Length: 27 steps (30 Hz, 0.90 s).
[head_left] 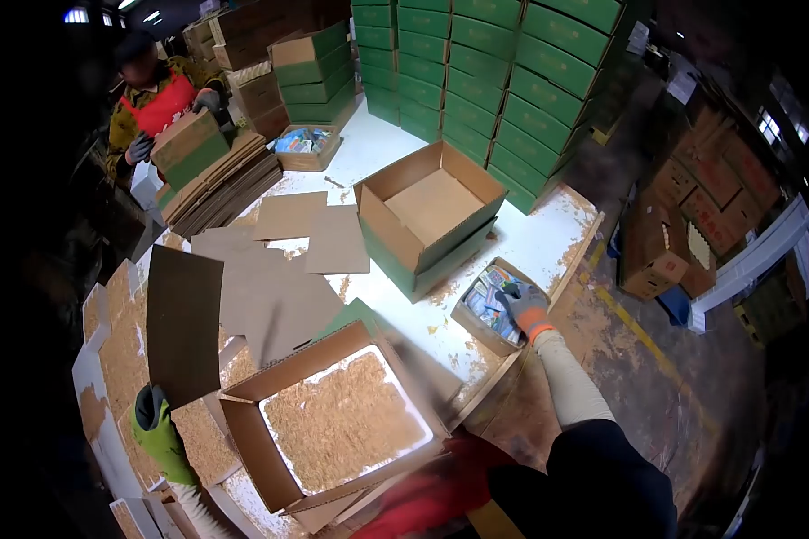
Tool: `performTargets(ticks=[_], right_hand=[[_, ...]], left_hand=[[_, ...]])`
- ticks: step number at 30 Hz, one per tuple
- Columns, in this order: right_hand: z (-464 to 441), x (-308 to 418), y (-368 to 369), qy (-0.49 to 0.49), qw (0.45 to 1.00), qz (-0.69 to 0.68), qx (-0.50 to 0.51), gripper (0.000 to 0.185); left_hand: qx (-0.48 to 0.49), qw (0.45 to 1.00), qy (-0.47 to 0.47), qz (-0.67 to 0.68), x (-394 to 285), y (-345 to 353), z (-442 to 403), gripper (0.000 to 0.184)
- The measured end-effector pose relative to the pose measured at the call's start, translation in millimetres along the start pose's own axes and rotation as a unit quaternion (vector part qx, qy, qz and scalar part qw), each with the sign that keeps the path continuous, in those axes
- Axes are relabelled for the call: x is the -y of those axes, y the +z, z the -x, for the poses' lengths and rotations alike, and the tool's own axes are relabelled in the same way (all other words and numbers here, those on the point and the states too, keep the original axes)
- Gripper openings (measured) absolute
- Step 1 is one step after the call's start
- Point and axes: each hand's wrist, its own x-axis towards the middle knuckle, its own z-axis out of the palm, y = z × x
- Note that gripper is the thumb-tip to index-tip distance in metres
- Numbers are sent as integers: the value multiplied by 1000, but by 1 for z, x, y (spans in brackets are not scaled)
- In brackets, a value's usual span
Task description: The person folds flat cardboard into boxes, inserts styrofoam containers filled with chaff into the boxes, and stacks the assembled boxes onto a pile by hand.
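My left hand (155, 418), in a green glove with dark fingers, grips the lower edge of a brown cardboard sheet (185, 323) held upright. Right of it stands an open cardboard box (252, 449) holding a white-rimmed tray (430, 438) filled with sawdust-like material. My right hand (523, 310), in a grey and orange glove, reaches into a small cardboard box (476, 330) of colorful small packets (492, 296). Its fingers are drawn together among the packets; whatever is between them is hidden.
An open green-and-brown box (431, 202) stands mid-table near loose cardboard sheets (279, 278). Tall stacks of green boxes (485, 81) rise behind. Another packet box (306, 148) stands further back. A person in a red apron (166, 101) handles a box (191, 148) at the left. Sawdust-filled trays (121, 341) lie at left.
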Motion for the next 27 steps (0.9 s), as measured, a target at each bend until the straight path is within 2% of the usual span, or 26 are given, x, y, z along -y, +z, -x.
performTargets(ticks=[1,2,4,5,7,8,9,10,11,12,14,16,18,20,21,22,24,25,26,27], right_hand=[[5,7,-16,-14,1000,-9,15,42],[7,14,-25,-21,1000,-4,9,42],[15,32,-37,-80,988,-114,-72,30],[36,71,-57,-136,959,-238,-79,26],[60,132,-62,-384,895,-147,-174,20],[108,202,-110,-452,850,-262,-77,17],[112,204,-47,-329,835,-431,97,23],[130,209,-31,-403,864,-284,104,23],[141,211,-37,-466,866,-174,46,23],[146,209,-42,-471,868,-159,17,23],[143,204,-66,-431,882,-191,-15,23],[141,208,-93,-396,888,-227,-52,24],[145,229,-111,-429,858,-274,-70,20],[176,259,-128,-524,830,-180,-67,17],[180,261,-136,-563,811,-120,-101,21],[172,254,-137,-565,809,-123,-108,21],[148,214,-131,-368,900,-235,9,20],[133,186,-113,-306,897,-316,30,21],[127,169,-90,-232,898,-361,98,22],[134,159,-55,-260,874,-371,178,24]], left_hand=[[13,999,-9,-31,-26,-2,8,20],[6,1000,-12,-25,-36,-6,17,20],[-6,985,158,-63,-54,-8,30,17],[7,982,171,-76,-78,-9,42,15],[10,924,344,-164,-109,-13,59,16],[24,869,434,-236,-120,-20,68,19],[77,842,486,-221,-126,-24,77,22],[127,809,535,-206,-131,-28,87,25],[228,779,554,-185,-145,-26,96,25],[333,744,553,-173,-155,-25,104,25],[423,690,564,-163,-143,-24,124,20],[522,664,487,-224,-141,-22,138,16],[565,634,473,-236,-118,-1,145,11],[560,671,450,-185,-99,8,133,12],[481,724,452,-199,-112,-11,125,12],[509,730,419,-179,-125,-29,110,22],[409,840,346,-83,-120,-75,98,34],[321,925,199,44,-85,-77,111,31],[218,960,39,171,-55,-72,124,27],[192,967,-58,156,-65,-62,119,38]])
